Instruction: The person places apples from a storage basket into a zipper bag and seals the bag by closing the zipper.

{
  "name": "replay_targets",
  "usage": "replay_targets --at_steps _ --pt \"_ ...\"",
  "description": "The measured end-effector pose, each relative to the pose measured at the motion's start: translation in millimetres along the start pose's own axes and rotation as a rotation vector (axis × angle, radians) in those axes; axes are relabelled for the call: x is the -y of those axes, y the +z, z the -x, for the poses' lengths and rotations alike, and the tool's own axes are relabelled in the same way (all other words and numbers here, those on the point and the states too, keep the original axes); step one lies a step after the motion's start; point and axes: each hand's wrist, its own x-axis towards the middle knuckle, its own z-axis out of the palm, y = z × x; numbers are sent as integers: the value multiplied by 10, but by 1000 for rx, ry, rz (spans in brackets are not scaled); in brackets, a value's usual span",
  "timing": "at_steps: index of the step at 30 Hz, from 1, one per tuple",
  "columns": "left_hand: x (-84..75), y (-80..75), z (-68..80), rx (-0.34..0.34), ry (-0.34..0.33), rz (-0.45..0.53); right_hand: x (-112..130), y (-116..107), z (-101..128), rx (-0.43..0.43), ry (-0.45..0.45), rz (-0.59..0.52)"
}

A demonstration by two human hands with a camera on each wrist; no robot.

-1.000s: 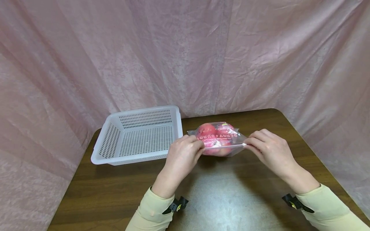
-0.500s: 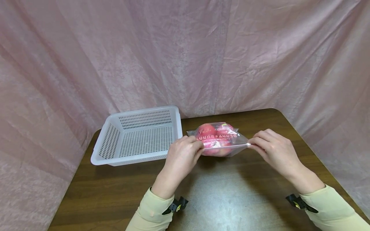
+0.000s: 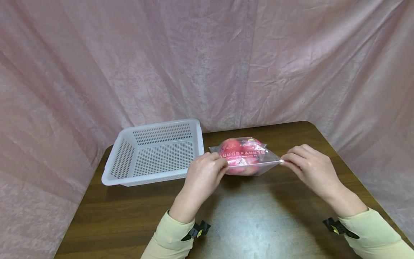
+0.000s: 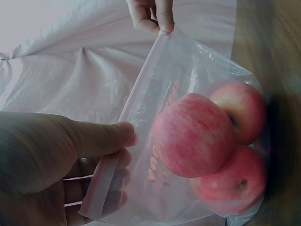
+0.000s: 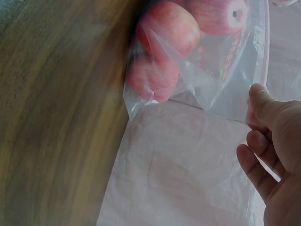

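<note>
A clear zip bag [image 3: 268, 157] with pink lettering holds three red apples [image 4: 194, 135], and its zip edge faces the person. My left hand [image 3: 204, 176] pinches that edge at its left part, thumb on one side and fingers behind the film in the left wrist view. At the opposite corner, my right hand [image 3: 308, 171] pinches the end of the zip strip between thumb and forefinger. The right wrist view has the same right hand [image 5: 282, 141] with its other fingers loosely bent. Between the two hands the strip is stretched straight.
To the left of the bag, a white perforated plastic basket [image 3: 153, 177] sits on the brown wooden table [image 3: 129, 216]. Behind the table hangs a pink cloth [image 3: 207, 72]. A black strap with a small device is on each wrist.
My right hand has slid a little to the right along the zip strip, out to the bag's corner. The left hand and the basket have stayed in place.
</note>
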Motion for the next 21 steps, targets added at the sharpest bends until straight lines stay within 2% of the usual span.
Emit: replay_targets --at_steps 8,11,15,21 --pt "-42 -2 -1 7 -1 -2 -36 -38 88 16 19 7" --pt "-58 3 12 1 20 -1 -37 -49 122 20 19 4" --pt "-90 7 51 10 61 14 -37 -73 173 21 14 -4" --pt "-130 19 141 40 70 30 -9 -95 250 13 -21 -24"
